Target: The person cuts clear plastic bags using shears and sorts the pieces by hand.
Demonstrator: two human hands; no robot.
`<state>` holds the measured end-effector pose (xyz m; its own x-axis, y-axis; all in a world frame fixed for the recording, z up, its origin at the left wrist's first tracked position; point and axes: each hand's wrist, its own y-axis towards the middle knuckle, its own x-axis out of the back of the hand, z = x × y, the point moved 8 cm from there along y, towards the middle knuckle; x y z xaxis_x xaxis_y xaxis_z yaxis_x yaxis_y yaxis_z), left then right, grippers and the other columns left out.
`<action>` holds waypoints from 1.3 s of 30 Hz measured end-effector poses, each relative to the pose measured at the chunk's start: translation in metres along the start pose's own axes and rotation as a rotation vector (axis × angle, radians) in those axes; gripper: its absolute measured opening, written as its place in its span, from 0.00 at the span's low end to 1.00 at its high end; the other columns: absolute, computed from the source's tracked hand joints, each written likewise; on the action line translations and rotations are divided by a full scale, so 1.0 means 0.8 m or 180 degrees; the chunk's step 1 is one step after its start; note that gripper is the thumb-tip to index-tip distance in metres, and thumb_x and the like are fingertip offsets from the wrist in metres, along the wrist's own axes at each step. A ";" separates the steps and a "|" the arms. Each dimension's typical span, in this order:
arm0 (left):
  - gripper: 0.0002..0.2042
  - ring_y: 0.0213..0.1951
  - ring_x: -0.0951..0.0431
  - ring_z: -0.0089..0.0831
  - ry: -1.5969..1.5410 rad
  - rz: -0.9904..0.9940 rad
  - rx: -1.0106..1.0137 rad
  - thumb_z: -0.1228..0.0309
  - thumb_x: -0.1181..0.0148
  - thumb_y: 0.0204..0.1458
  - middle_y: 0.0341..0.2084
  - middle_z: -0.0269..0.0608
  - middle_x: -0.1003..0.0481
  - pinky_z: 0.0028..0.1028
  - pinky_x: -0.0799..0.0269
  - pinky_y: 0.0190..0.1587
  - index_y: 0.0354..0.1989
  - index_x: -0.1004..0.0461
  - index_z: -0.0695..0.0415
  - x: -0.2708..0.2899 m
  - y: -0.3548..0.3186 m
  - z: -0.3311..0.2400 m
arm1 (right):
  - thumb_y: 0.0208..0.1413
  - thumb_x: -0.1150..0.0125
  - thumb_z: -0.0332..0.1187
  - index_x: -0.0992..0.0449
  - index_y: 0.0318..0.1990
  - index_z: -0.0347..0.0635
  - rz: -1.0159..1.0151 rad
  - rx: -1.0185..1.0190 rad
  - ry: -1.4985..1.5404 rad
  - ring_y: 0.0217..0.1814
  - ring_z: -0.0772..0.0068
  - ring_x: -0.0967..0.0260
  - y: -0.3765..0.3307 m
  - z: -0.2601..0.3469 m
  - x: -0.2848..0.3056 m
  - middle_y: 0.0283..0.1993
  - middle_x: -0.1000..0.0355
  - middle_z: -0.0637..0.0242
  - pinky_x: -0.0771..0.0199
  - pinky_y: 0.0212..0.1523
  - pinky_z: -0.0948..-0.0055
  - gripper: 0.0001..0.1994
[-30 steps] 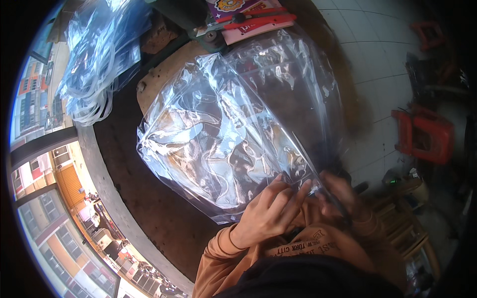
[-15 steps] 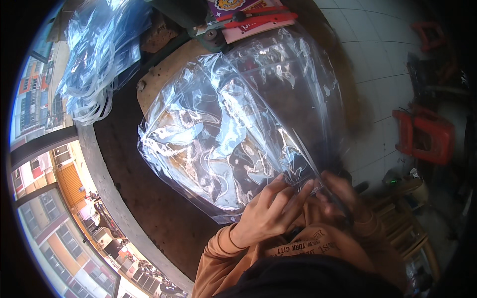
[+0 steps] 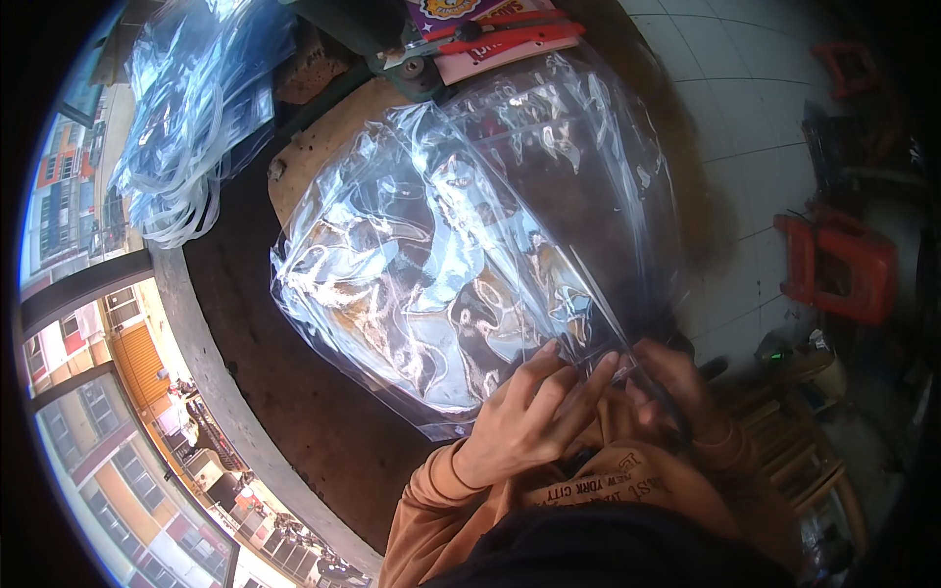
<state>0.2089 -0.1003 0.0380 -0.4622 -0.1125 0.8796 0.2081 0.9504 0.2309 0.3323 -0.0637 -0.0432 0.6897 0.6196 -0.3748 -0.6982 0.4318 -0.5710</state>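
Note:
A large sheet-like piece of clear plastic, shiny and creased like a bag [image 3: 441, 265], spreads over the dark table in front of me. At its near right edge, close to my body, my left hand [image 3: 529, 407] pinches the plastic between bent fingers. Just right of it my right hand [image 3: 671, 382] is closed on the same edge. A fold of the plastic runs up and left from between the two hands. My fingertips partly hide the spot they grip, and whether anything small is in there cannot be made out.
A heap of clear plastic with white strips [image 3: 196, 147] lies at the far left. Red-handled pliers [image 3: 510, 37] rest on printed cards [image 3: 470, 67] beside a green metal tool [image 3: 412, 71]. A red stool [image 3: 841, 265] stands on the tiled floor at right. A concrete ledge [image 3: 211, 343] borders the left.
Both hands stay almost in place at the plastic's edge. The reflections and the fold near my fingers have shifted slightly.

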 end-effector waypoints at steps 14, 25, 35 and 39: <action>0.24 0.33 0.33 0.26 -0.0041 -0.0096 0.0015 0.76 0.38 0.32 0.26 0.33 0.39 0.23 0.23 0.36 0.44 0.24 0.48 0.003 0.001 0.001 | 0.36 0.27 0.44 0.34 0.39 0.37 -0.0042 0.0151 0.0266 0.26 0.89 0.47 0.006 -0.008 -0.002 0.23 0.42 0.78 0.47 0.27 0.85 0.28; 0.23 0.33 0.34 0.26 0.0026 -0.0088 -0.0063 0.77 0.39 0.34 0.26 0.33 0.40 0.24 0.23 0.36 0.44 0.25 0.49 0.002 0.000 -0.002 | 0.37 0.28 0.44 0.36 0.39 0.37 -0.0089 0.0205 0.0204 0.27 0.88 0.47 0.009 -0.005 -0.005 0.24 0.43 0.78 0.47 0.28 0.84 0.28; 0.23 0.33 0.34 0.26 -0.0110 -0.0017 0.0031 0.76 0.38 0.34 0.26 0.33 0.40 0.24 0.23 0.37 0.44 0.25 0.49 0.000 0.000 0.000 | 0.36 0.29 0.48 0.36 0.39 0.36 -0.0052 0.0252 0.0039 0.29 0.88 0.45 0.008 0.001 -0.006 0.25 0.40 0.77 0.43 0.30 0.84 0.30; 0.22 0.32 0.34 0.26 -0.0036 -0.0014 0.0036 0.76 0.38 0.34 0.27 0.33 0.40 0.23 0.23 0.36 0.44 0.24 0.48 0.002 0.001 -0.001 | 0.37 0.29 0.49 0.36 0.40 0.36 -0.0101 0.0301 0.0020 0.29 0.88 0.44 0.009 0.004 -0.007 0.26 0.39 0.76 0.41 0.31 0.84 0.30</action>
<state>0.2086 -0.1001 0.0398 -0.4728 -0.1136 0.8738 0.1963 0.9532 0.2301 0.3230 -0.0621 -0.0426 0.7127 0.6007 -0.3624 -0.6908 0.5112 -0.5113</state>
